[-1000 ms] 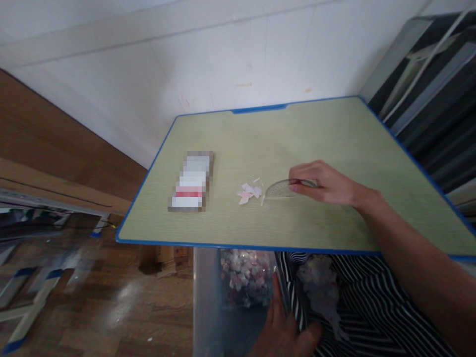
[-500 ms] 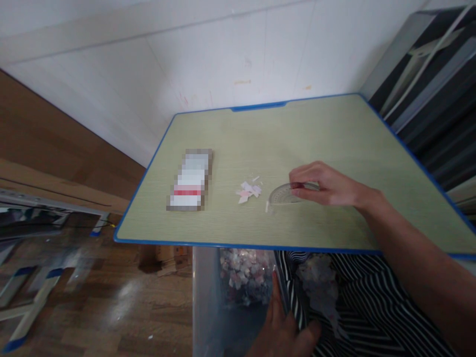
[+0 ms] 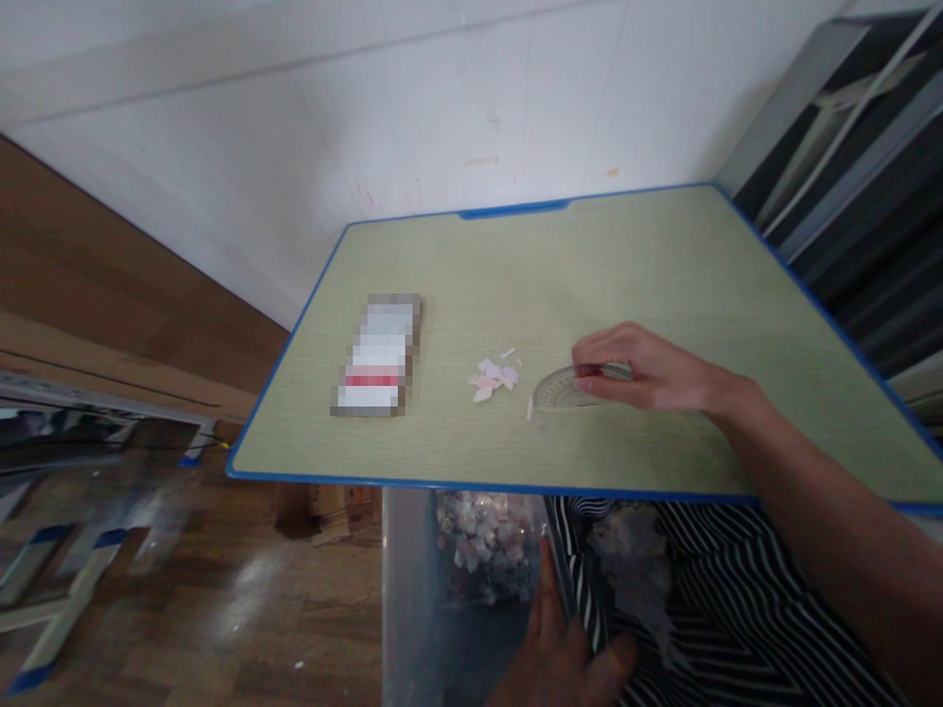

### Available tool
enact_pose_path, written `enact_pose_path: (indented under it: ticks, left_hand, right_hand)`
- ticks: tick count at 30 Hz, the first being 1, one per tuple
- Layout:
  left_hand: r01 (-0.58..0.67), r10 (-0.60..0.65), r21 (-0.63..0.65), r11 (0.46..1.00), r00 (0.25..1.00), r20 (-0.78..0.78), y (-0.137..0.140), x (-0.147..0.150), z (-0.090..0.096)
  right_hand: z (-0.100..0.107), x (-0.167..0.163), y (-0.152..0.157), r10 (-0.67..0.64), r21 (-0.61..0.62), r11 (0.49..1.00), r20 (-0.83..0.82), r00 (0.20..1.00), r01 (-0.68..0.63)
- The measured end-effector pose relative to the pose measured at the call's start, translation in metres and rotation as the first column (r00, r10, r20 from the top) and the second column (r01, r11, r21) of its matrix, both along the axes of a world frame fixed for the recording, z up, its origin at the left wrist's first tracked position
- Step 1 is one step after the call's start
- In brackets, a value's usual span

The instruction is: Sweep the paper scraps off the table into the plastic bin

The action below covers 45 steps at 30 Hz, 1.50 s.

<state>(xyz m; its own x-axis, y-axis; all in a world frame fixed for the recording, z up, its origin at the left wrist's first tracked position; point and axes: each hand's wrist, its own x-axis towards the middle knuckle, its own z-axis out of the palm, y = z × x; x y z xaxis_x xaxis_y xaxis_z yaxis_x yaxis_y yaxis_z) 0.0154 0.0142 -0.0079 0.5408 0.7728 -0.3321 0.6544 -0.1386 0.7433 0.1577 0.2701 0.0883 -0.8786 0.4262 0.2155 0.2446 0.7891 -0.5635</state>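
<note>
Between the thumb and fingers of my right hand [image 3: 639,365] is a clear half-round protractor [image 3: 556,391], pinched near its curved edge. It lies low over the table, and the hand covers part of it. Beside its left end is a small white sliver [image 3: 530,408], and further left sits a small pile of torn pale paper scraps [image 3: 493,377]. Below the table edge, my left hand [image 3: 561,653] rests at the side of a clear plastic bin [image 3: 402,599], index finger stretched along the rim and thumb apart; it holds nothing that I can see.
The pale green table [image 3: 457,285] has a blue rim. A blurred-out flat rectangle [image 3: 379,344] lies at its left. In the bin is a plastic bag of paper bits [image 3: 482,535]. More scraps [image 3: 634,565] lie on striped cloth [image 3: 737,579]. A white wall [image 3: 442,118] stands behind.
Almost nothing differs. The protractor has shifted very slightly in my right hand's pinch; my left hand stays at the bin rim.
</note>
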Motion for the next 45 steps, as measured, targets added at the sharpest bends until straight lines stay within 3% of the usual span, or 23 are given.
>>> enact_pose_path:
  ticks: [3, 6, 8, 11, 15, 21, 26, 31, 39, 45]
  left_hand:
    - [0.042, -0.041, 0.091, 0.995, 0.999, -0.007, -0.001, -0.001, -0.002]
    - [0.029, -0.03, -0.022, 0.999, 1.0, -0.008, 0.0, -0.001, -0.002]
    - [0.059, -0.059, -0.029, 0.998, 0.998, -0.004, 0.001, -0.002, -0.003]
    - [0.114, -0.114, 0.008, 0.993, 0.993, -0.005, 0.0, -0.004, -0.004]
    - [0.098, -0.098, 0.081, 0.992, 0.995, -0.007, -0.002, -0.005, -0.004]
    - [0.092, -0.094, 0.167, 0.982, 0.996, 0.002, -0.007, -0.009, -0.01]
    - [0.138, -0.119, 0.269, 0.953, 0.989, -0.083, -0.012, -0.01, -0.015]
    - [0.152, -0.131, 0.324, 0.934, 0.988, -0.084, -0.011, -0.009, -0.016]
    - [0.1, -0.096, 0.281, 0.955, 0.995, -0.027, -0.015, -0.009, -0.024]
    - [0.09, -0.089, 0.153, 0.984, 0.996, -0.015, -0.009, -0.008, -0.011]
  right_hand:
    - [0.0, -0.001, -0.001, -0.008, -0.004, 1.0, -0.005, 1.0, 0.008]
    - [0.0, 0.0, -0.001, 0.012, -0.006, 1.0, -0.014, 1.0, -0.012]
    - [0.0, 0.0, -0.001, 0.012, 0.007, 1.0, -0.026, 1.0, -0.012]
    - [-0.002, -0.003, -0.002, 0.026, 0.027, 0.999, -0.014, 1.0, -0.025]
    - [-0.004, -0.011, -0.006, 0.055, 0.033, 0.998, 0.029, 0.998, -0.055]
    - [-0.002, -0.004, -0.002, -0.045, 0.101, 0.994, -0.035, 0.998, 0.048]
    - [-0.001, -0.003, -0.004, 0.11, 0.054, 0.993, -0.032, 0.993, -0.108]
    - [-0.002, -0.002, -0.004, 0.079, 0.042, 0.996, -0.024, 0.997, -0.078]
    - [-0.006, -0.01, -0.012, 0.07, -0.02, 0.998, 0.243, 0.968, -0.067]
    - [-0.003, -0.025, -0.027, 0.11, -0.062, 0.993, 0.302, 0.947, -0.096]
